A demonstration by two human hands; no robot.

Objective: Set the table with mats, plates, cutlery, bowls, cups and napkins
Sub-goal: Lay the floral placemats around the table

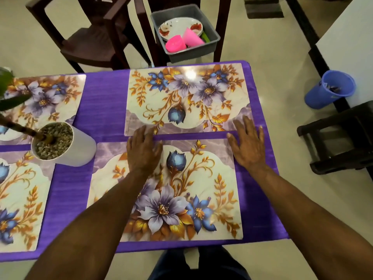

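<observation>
Several floral mats lie on the purple tablecloth [105,102]. The near mat [181,199] is in front of me and the far mat [187,98] lies beyond it. My left hand [144,150] rests flat on the near mat's top edge, its fingers reaching the far mat's near edge. My right hand [249,144] lies flat with spread fingers at the near mat's top right corner, its fingertips touching the far mat. Two more mats lie at the left, the far one [46,98] and the near one [20,199]. Neither hand holds anything.
A grey tub [212,35] on a dark chair beyond the table holds a floral plate [173,27], a pink bowl [175,44] and a pink cup [191,38]. A white plant pot [80,146] with pebbles stands at the left. A blue bucket [331,91] and a black stool [339,138] stand at the right.
</observation>
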